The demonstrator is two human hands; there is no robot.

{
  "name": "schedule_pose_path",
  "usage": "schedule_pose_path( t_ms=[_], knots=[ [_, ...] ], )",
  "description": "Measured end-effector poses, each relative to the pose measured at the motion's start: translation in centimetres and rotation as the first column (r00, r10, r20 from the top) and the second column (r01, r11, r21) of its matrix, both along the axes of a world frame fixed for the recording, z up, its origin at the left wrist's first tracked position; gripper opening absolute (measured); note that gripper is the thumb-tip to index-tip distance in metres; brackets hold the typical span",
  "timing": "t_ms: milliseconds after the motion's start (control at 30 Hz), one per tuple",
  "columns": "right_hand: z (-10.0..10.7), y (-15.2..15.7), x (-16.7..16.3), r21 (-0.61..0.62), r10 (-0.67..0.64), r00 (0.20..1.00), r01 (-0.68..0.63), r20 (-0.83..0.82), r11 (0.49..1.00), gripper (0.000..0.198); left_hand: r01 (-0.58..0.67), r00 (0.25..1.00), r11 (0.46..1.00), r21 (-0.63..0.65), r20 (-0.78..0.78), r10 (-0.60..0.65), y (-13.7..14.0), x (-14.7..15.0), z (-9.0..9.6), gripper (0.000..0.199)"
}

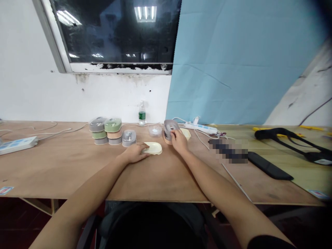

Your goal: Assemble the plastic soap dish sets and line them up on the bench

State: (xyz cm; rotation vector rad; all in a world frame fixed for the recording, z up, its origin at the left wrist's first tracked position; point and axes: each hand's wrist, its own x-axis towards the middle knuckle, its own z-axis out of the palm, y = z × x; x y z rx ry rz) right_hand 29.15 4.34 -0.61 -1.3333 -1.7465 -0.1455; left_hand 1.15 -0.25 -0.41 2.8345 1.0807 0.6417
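My left hand [135, 153] is at the left end of a shallow cream plastic tray [155, 148], fingers over its rim and thumb along its front side. The tray lies flat on the table. To its right, my right hand [179, 139] has its fingers closed at the right side of a grey lidded container [169, 126]. That container tops a small stack with a peach-coloured one at the bottom. A clear plastic piece [155, 130] lies behind the tray. Another cream piece [185, 133] is partly hidden behind my right hand.
Stacked grey, green and peach containers [113, 125] stand at left, with a single grey container [129, 138] beside them. A water bottle [141, 116] stands by the wall. Power strips [202, 128], cables, a black case [269, 166] and a black strap-like frame [285, 138] occupy the sides.
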Motion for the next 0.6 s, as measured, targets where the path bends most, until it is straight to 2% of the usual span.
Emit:
schedule_pose_path(
  t_ms=[133,233,333,433,500,600],
  knots=[
    [0.6,-0.9,-0.6,0.059,0.017,0.999,-0.014,-0.044,0.998,0.024,-0.086,0.993,0.996,0.021,0.084,0.084,0.0,-0.1,-0.1,0.062],
    [0.8,-1.7,-1.3,0.098,0.077,0.996,-0.072,-0.050,0.993,0.025,-0.145,0.979,0.989,0.034,0.151,0.138,0.1,-0.1,-0.2,0.069],
    [1.0,-2.5,-2.3,0.141,0.181,0.983,-0.185,0.037,0.973,0.034,-0.206,0.950,0.977,0.060,0.253,0.185,0.5,-0.2,-0.3,0.079],
    [0.9,-3.3,-3.5,0.140,0.289,0.945,-0.310,0.154,0.940,0.027,-0.286,0.897,0.957,0.043,0.363,0.252,0.7,-0.4,-0.3,0.088],
    [0.9,-3.6,-4.2,0.148,0.347,0.915,-0.380,0.205,0.913,0.025,-0.294,0.871,0.955,0.046,0.423,0.248,0.8,-0.5,-0.1,0.090],
    [0.7,-3.7,-4.7,0.195,0.412,0.878,-0.460,0.243,0.866,0.025,-0.248,0.868,0.964,0.094,0.464,0.178,0.6,-0.5,0.2,0.085]
  ],
)
